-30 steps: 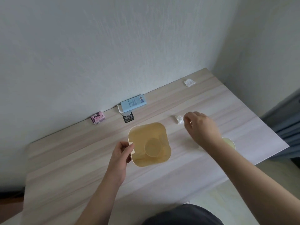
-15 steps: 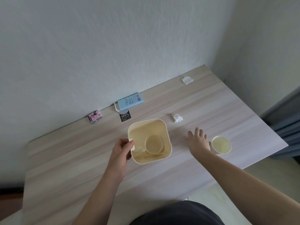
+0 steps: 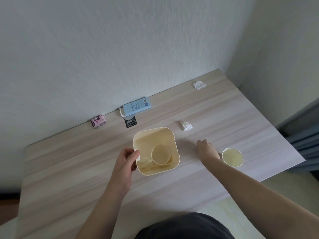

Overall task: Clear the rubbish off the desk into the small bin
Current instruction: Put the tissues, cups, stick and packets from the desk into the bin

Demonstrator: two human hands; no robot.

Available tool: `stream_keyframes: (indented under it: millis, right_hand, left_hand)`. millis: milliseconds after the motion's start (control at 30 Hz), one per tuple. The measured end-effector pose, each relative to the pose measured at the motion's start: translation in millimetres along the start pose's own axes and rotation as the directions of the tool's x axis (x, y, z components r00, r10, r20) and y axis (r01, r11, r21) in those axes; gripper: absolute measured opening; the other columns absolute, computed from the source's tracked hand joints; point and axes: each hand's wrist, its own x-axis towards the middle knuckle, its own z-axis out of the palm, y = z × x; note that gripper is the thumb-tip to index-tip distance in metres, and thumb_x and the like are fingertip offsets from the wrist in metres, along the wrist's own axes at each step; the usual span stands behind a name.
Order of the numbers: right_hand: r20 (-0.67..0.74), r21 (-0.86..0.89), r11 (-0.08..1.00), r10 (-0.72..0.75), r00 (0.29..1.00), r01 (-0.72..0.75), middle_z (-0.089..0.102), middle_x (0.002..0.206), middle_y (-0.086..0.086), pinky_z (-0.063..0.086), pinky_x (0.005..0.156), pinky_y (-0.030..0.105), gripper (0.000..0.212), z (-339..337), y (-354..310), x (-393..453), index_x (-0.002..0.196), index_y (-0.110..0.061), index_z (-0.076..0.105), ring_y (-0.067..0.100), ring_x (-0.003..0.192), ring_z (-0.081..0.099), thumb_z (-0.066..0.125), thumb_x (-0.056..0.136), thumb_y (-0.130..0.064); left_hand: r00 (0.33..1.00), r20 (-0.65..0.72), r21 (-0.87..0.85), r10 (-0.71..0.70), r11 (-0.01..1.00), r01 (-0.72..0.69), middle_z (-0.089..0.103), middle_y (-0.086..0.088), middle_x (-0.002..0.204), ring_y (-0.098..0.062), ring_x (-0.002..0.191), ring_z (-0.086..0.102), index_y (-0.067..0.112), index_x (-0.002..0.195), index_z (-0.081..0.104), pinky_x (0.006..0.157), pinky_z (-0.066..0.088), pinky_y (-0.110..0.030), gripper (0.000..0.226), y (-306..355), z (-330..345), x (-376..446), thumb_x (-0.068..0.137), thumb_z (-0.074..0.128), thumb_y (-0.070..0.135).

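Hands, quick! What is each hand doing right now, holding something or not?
Left hand: grips the side handle of the small bin.
Right hand: holds nothing; fingers curl down on the desk, so open or closed cannot be told.
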Motion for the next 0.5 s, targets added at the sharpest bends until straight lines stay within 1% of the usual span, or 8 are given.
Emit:
stream_keyframes:
  millis: [67, 133, 200, 267, 300, 400, 467, 500]
  right_hand:
    - [-0.034, 0.177, 0.984, -0.013, 0.999, 0.018, 0.045, 0.128, 0.015, 0.046, 0.08, 0.037, 0.04, -13.3, -4.1, 12.6, 0.122, -0.003, 0.048, 0.034, 0.108, 0.053, 0.044, 0.085, 0.01]
    - [-0.108, 0.306, 0.951, -0.017, 0.994, 0.049, 0.045, 0.129, 0.015, 0.048, 0.083, 0.041, 0.034, -28.2, -8.5, 26.3, 0.122, -0.002, 0.052, 0.037, 0.102, 0.056, 0.045, 0.09, 0.004]
    - [-0.177, 0.36, 0.93, -0.013, 0.984, 0.077, 0.049, 0.127, 0.015, 0.048, 0.082, 0.039, 0.025, -41.4, -13.9, 37.5, 0.116, -0.001, 0.059, 0.037, 0.098, 0.059, 0.051, 0.092, -0.004]
    - [-0.225, 0.374, 0.923, -0.006, 0.974, 0.092, 0.055, 0.118, 0.014, 0.046, 0.072, 0.033, 0.016, -51.9, -18.9, 48.7, 0.099, -0.002, 0.066, 0.034, 0.09, 0.06, 0.054, 0.092, -0.009]
    - [-0.233, 0.37, 0.924, -0.011, 0.972, 0.099, 0.056, 0.115, 0.013, 0.043, 0.069, 0.029, 0.015, -55.8, -21.4, 54.9, 0.094, -0.001, 0.068, 0.033, 0.087, 0.061, 0.056, 0.091, -0.01]
    - [-0.211, 0.349, 0.93, -0.041, 0.977, 0.114, 0.056, 0.118, 0.012, 0.036, 0.073, 0.024, 0.014, -62.2, -26.9, 74.2, 0.092, -0.003, 0.073, 0.03, 0.097, 0.059, 0.061, 0.087, -0.009]
    - [-0.197, 0.339, 0.932, -0.066, 0.978, 0.131, 0.054, 0.125, 0.011, 0.038, 0.079, 0.025, 0.013, -62.0, -29.7, 85.2, 0.092, -0.006, 0.074, 0.028, 0.11, 0.053, 0.064, 0.086, -0.011]
    - [-0.187, 0.329, 0.934, -0.082, 0.979, 0.141, 0.052, 0.129, 0.01, 0.039, 0.084, 0.027, 0.012, -60.5, -30.9, 90.2, 0.092, -0.009, 0.075, 0.028, 0.117, 0.048, 0.065, 0.087, -0.013]
  left_hand:
    - [1.0, -0.009, -0.013, -0.006, 1.0, 0.006, 0.057, 0.006, 0.061, -0.012, 0.059, 0.046, 0.013, 0.089, 0.057, 0.06, 0.036, -0.03, 0.033, 1.3, 0.1, 0.9, 0.071, 0.069, 0.038]
    - [0.999, -0.033, -0.038, -0.016, 0.999, 0.014, 0.058, 0.006, 0.061, -0.012, 0.06, 0.048, 0.013, 0.089, 0.056, 0.059, 0.038, -0.029, 0.027, 3.4, -0.6, 1.7, 0.075, 0.065, 0.033]
    - [0.999, -0.046, -0.05, -0.014, 0.999, 0.012, 0.056, 0.007, 0.058, -0.01, 0.056, 0.048, 0.012, 0.09, 0.055, 0.058, 0.038, -0.028, 0.025, 5.6, -1.7, 2.3, 0.076, 0.063, 0.031]
    - [0.999, -0.053, -0.048, -0.005, 0.999, 0.002, 0.053, 0.009, 0.055, -0.008, 0.053, 0.046, 0.011, 0.091, 0.055, 0.058, 0.036, -0.028, 0.025, 6.7, -3.6, 2.3, 0.078, 0.063, 0.031]
    - [0.998, -0.06, -0.051, -0.004, 0.999, 0.001, 0.053, 0.01, 0.055, -0.008, 0.052, 0.045, 0.011, 0.091, 0.054, 0.058, 0.035, -0.029, 0.026, 6.9, -5.0, 2.4, 0.078, 0.063, 0.031]
    - [0.996, -0.092, -0.061, -0.008, 0.998, 0.002, 0.05, 0.01, 0.054, -0.008, 0.05, 0.042, 0.011, 0.089, 0.054, 0.058, 0.033, -0.03, 0.025, 5.6, -11.1, 3.1, 0.077, 0.064, 0.031]
    - [0.994, -0.112, -0.068, -0.012, 0.998, 0.004, 0.049, 0.01, 0.055, -0.008, 0.05, 0.04, 0.013, 0.086, 0.054, 0.058, 0.032, -0.03, 0.023, 3.8, -14.6, 2.9, 0.076, 0.065, 0.031]
    - [0.992, -0.123, -0.074, -0.009, 0.997, 0.0, 0.048, 0.01, 0.054, -0.007, 0.049, 0.039, 0.013, 0.085, 0.054, 0.057, 0.031, -0.029, 0.022, 2.9, -16.0, 2.5, 0.075, 0.065, 0.03]
